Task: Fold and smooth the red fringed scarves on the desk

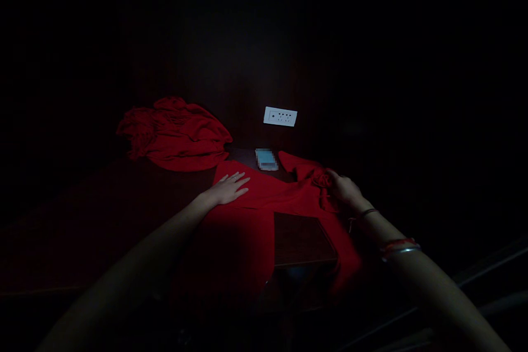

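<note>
1. Cloth (264, 190), red, is lying across the table (303, 236) right in front of the wearer, w/ both hands touching it, so neither hand is reaching over a gap.
2. Key relation: the middle band is running sideways btwn the hands, its long axis going roughly L to R. The bunched fold is sitting at the R end, well to the right of the L hand (226, 191); the R hand (345, 192) is the nearer one, right at it.
3. L hand: palm down, fingers spreading apart, resting flat on the smooth L part; not gripping anything.
4. R hand: fingers curling in, apparently clamping the bunched fold; fingertips partly hidden, so exact grip is unclear.
5. Nr side of band: cloth is extending toward the wearer in two parts, one on each side of a bare table corner. R part is seemingly dropping past the edge; too dark to be sure. Overall outline can't be told.
6. Far side: a blurred rectangular item (266, 159) is lying just behind the band, btwn the hands; a wall socket (280, 116) is showing above it.
7. Far L: a crumpled red heap (177, 135) is lying beyond the L hand, apart from it.
</note>
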`<state>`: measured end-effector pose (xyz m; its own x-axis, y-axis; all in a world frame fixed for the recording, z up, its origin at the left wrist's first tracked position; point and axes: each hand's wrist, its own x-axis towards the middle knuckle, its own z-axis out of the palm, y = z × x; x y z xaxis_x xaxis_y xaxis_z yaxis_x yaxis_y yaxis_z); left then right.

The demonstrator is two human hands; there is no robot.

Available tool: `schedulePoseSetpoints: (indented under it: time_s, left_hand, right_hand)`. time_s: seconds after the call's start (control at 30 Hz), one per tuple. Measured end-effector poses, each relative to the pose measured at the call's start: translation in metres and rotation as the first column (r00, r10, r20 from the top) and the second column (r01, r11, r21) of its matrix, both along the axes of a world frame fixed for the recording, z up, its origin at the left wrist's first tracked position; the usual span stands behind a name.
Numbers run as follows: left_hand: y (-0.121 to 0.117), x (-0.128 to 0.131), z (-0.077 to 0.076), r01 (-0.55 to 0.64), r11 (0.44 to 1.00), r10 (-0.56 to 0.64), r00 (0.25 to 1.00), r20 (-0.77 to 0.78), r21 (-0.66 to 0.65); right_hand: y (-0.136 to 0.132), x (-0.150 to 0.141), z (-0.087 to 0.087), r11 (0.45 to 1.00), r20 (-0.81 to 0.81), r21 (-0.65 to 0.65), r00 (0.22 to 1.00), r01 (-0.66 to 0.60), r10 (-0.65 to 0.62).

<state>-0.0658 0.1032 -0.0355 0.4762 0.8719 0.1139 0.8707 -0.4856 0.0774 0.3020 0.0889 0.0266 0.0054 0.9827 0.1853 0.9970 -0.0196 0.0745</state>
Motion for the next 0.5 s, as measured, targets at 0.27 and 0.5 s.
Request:
schedulePoseSetpoints:
  time_s: [0.27,0.5]
  left_hand:
    - [0.004,0.0,0.0,-0.11,0.99,0.109,0.994,-0.012,-0.088]
    - [-0.006,0.004,0.006,-0.147,0.988,0.147,0.989,-0.018,-0.053]
  right_hand:
    - [-0.014,0.009,0.078,0.953,0.214,0.261,0.954,0.151,-0.21]
    - [-0.017,-0.059,0.05,0.997,0.329,0.077,0.944,0.005,-0.031]
